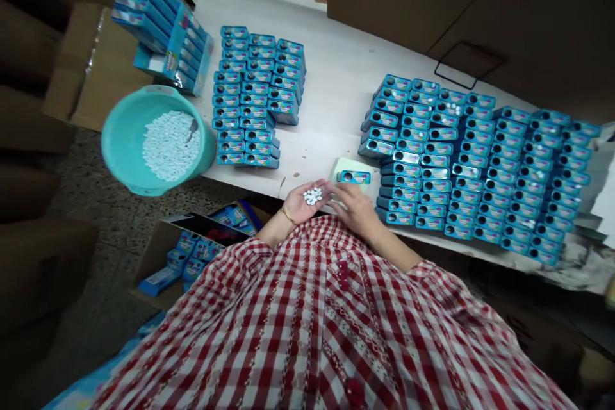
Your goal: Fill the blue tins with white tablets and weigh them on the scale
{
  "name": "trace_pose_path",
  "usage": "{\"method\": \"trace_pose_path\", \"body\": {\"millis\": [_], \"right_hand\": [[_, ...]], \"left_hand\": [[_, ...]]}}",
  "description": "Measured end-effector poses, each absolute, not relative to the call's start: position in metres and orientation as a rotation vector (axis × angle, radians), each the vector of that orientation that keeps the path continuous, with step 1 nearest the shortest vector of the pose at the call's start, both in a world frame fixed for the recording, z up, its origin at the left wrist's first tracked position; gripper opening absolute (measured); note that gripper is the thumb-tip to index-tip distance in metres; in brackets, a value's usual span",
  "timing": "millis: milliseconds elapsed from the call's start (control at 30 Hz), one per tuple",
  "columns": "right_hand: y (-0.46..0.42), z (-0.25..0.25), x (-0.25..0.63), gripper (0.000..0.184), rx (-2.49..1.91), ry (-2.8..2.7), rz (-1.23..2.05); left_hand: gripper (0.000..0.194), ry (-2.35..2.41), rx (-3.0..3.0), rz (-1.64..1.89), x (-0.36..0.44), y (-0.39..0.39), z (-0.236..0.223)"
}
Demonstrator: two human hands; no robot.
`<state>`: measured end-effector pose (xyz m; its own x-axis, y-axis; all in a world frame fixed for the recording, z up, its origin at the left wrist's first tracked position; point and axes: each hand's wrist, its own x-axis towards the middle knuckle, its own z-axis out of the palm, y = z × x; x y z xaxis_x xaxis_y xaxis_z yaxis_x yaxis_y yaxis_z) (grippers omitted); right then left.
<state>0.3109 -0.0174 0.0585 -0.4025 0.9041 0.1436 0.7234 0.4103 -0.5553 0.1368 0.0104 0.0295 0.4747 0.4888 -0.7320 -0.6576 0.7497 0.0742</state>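
My left hand (pixel 302 204) is palm up and slightly cupped, with a small heap of white pellets (pixel 312 195) lying in it. Beside it, on the right, my right hand (pixel 354 206) reaches toward the palm, fingers apart and slightly blurred; nothing shows in them. Just beyond the right hand, a single blue box (pixel 354 177) rests on a small pale green-white pad (pixel 342 165) at the table's near edge. To the left, a turquoise tub (pixel 120 141) holds many more of the pellets and what looks like a scoop.
Upright blue boxes stand in rows on the white table (pixel 331 77), in a left group (pixel 247 99) and a larger right group (pixel 461 166). A display carton (pixel 185 54) is at far left. Brown cardboard (pixel 408 0) borders the back; an open carton (pixel 158 250) sits below left.
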Motion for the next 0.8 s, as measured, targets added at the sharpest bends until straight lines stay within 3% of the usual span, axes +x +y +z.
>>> {"method": "trace_pose_path", "body": {"millis": [233,533,800], "right_hand": [[-0.014,0.058,0.278,0.033,-1.323,-2.669,0.772],[-0.007,0.048,0.311,0.012,-1.472,-2.17,0.921],[0.017,0.034,0.337,0.015,-1.605,-2.055,0.718]], "left_hand": [[0.033,0.843,-0.32,0.668,0.146,0.002,0.036],[0.026,0.785,-0.243,0.637,0.155,0.006,0.035],[0.027,0.817,-0.174,0.679,0.152,0.021,0.026]]}}
